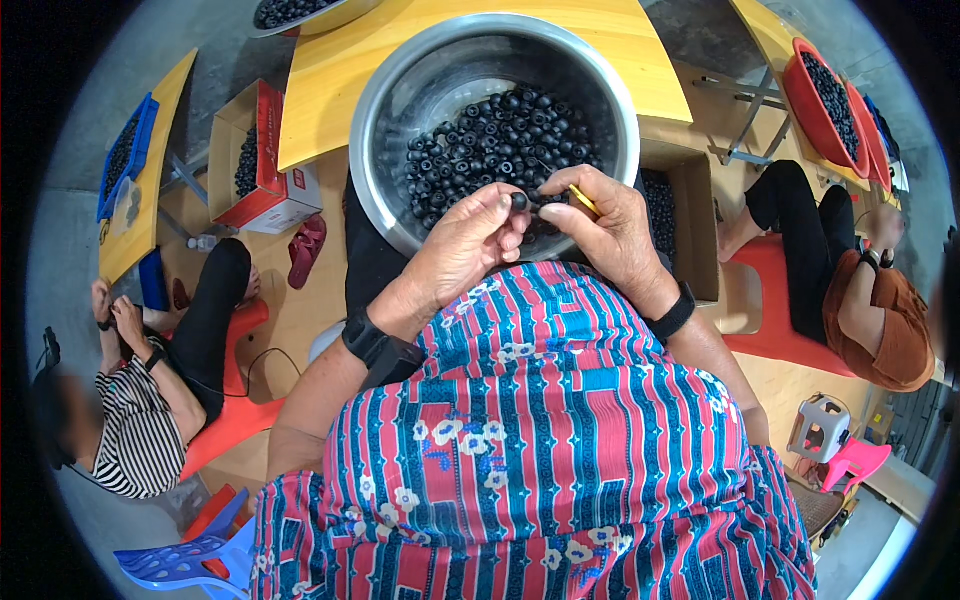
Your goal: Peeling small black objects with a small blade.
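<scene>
My left hand (468, 238) pinches a small round black part (519, 201) between thumb and fingertips, over the near side of a large metal bowl (370, 150). Close beside it, my right hand (608, 222) is closed around a slim yellow tool (584, 201). The tool's working end is too small and dark to make out, but it lies close to the black part. Inside the bowl is a heap of the same black parts (490, 135), several with a hole showing. The bowl's near rim is partly behind my hands and patterned clothing.
The bowl's far side overlaps a yellow table (320, 95). A cardboard box (695, 190) of black parts stands right of the bowl; a red-and-white box (268, 150) is at left. Co-workers sit at left (150, 400) and right (870, 310). A red basin (825, 105) holds more parts.
</scene>
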The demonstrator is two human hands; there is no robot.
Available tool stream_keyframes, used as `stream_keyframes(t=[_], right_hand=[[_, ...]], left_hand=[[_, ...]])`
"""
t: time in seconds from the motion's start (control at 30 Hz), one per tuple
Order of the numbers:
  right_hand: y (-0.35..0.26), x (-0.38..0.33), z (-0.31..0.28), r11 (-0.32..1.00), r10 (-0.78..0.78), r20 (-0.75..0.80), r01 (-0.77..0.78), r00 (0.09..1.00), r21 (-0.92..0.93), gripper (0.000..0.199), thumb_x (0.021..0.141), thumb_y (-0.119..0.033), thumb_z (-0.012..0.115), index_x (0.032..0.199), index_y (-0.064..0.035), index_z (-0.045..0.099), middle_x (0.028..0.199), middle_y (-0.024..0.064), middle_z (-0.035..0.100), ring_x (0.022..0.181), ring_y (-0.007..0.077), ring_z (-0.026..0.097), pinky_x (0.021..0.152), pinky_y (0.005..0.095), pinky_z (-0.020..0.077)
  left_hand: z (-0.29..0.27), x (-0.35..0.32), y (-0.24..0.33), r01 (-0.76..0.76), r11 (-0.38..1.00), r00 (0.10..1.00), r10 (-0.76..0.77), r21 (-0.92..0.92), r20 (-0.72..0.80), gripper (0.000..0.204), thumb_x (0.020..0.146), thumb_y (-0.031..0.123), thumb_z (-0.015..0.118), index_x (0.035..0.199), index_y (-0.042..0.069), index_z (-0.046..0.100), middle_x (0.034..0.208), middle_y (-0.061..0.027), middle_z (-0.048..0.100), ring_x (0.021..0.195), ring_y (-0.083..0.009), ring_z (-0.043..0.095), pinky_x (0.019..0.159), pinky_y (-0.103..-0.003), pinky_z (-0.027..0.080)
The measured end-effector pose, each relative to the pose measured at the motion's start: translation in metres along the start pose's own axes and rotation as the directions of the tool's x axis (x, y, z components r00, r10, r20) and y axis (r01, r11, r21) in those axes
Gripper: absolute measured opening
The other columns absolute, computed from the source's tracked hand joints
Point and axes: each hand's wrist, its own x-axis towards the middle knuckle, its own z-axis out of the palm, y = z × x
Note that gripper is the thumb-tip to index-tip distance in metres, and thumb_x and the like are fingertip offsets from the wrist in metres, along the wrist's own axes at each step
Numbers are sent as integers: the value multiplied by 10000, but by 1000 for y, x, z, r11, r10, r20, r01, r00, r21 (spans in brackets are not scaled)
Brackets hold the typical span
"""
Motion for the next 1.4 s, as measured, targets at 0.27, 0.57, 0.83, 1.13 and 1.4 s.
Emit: stream_keyframes(t=[0.27,0.57,0.83,1.13,1.4], right_hand=[[2,-1,-1,941,-161,151,198,975,-274,243,888,-288,653,877,-47,620,783,141,582,754,359,606,650,427,478],[-3,-1,1,907,-188,148,229,971,-353,230,882,-287,669,886,-66,605,783,114,580,720,326,613,625,424,477],[-1,-1,2,894,-189,126,224,974,-389,254,887,-310,668,877,-66,598,770,111,567,716,325,612,616,424,477],[-2,-1,2,900,-157,106,186,982,-393,262,890,-311,669,874,-60,596,772,116,568,721,331,611,615,428,479],[0,0,2,914,-138,114,171,984,-367,266,899,-309,659,878,-51,596,760,133,570,723,345,606,617,433,475]], left_hand=[[2,-2,5,9,999,994,-6,-33,106,198,1043,240,438,1112,63,493,879,-14,477,757,-94,418,690,-247,383],[7,-3,6,8,1000,993,-8,3,117,206,1041,237,434,1092,53,512,892,-4,489,762,-76,431,692,-253,384],[11,-3,7,8,999,998,-10,39,56,200,1040,239,449,1066,61,538,840,2,498,709,-71,444,660,-222,415],[12,-4,7,8,999,999,-9,32,52,222,1054,262,431,1070,68,537,846,2,492,711,-71,438,654,-215,409],[2,1,5,0,1000,994,-3,28,107,207,1038,258,459,1136,82,509,872,6,497,743,-84,416,688,-249,376]])
